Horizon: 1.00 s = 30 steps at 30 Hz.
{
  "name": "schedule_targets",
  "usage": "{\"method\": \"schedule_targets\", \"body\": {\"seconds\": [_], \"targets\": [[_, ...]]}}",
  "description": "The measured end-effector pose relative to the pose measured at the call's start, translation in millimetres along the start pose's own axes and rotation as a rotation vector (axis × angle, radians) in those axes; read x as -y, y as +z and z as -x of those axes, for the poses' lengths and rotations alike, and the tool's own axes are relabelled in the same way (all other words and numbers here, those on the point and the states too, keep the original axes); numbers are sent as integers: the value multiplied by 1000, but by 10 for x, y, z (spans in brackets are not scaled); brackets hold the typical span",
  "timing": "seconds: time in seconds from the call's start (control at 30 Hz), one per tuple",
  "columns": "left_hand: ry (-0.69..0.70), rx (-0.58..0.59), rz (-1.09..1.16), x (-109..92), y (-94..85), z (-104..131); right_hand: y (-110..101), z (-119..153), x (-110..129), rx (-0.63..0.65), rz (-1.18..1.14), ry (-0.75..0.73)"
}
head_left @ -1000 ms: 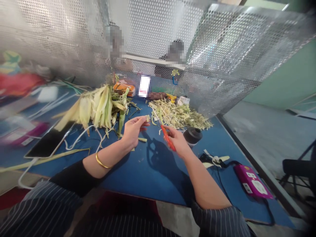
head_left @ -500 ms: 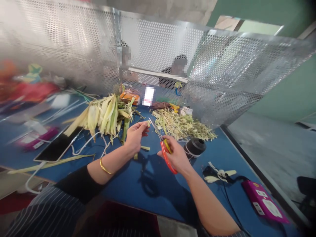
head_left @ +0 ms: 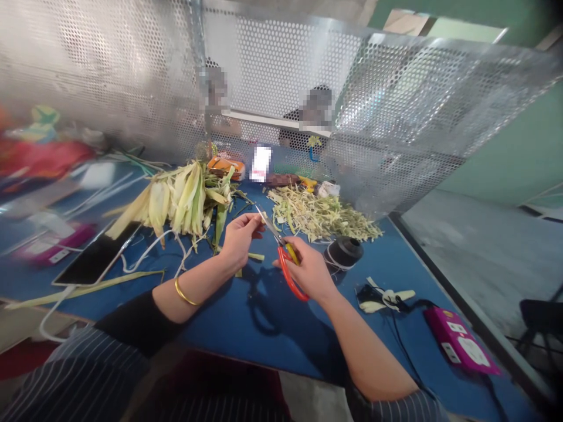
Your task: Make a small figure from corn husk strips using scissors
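Note:
My right hand (head_left: 305, 266) is closed around the red and yellow handles of a pair of scissors (head_left: 273, 230). The blades point up and left, their tips beside the fingers of my left hand (head_left: 240, 237). That hand pinches a small pale piece of corn husk (head_left: 263, 215), mostly hidden by the fingers, and the blades touch or overlap it. Beyond the scissors lies a heap of shredded husk (head_left: 316, 214). To the left of my left hand is a pile of whole corn husks (head_left: 182, 196).
A black thread spool (head_left: 343, 253) stands right of my right hand. Purple power strips (head_left: 460, 343) lie right and left. A dark tablet (head_left: 97, 255) with a white cable rests at left. A perforated metal screen (head_left: 281, 70) closes the back; two people sit behind it.
The scissors have come closer to my left fingers, and their blades now reach the small husk piece. The whole view has shifted slightly, so the table things appear higher and further left.

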<state>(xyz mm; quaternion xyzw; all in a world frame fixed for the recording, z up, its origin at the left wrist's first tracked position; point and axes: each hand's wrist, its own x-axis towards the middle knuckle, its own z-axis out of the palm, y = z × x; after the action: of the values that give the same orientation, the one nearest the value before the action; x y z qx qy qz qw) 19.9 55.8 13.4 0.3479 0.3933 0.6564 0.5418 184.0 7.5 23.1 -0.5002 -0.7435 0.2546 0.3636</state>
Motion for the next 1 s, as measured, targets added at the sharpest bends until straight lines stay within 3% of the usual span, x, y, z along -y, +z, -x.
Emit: {"method": "schedule_targets", "body": {"seconds": [0.27,0.37,0.5,0.67,0.87,1.0], "targets": [[-31,-5,1,4,-4,-16,32,3,-71,20,-51,51],[-61,5,-14,2,0,-5,44,-29,-125,-34,-78,116],[-101,109,-33,-23,17,54,16,-87,-248,-129,211,207],[-138,254,-97,-31,38,133,52,-102,-332,-67,673,327],[-158,348,-171,11,64,217,207,-73,-317,-23,812,241],[-166,391,-212,24,80,256,150,-75,-355,-16,810,132]]}}
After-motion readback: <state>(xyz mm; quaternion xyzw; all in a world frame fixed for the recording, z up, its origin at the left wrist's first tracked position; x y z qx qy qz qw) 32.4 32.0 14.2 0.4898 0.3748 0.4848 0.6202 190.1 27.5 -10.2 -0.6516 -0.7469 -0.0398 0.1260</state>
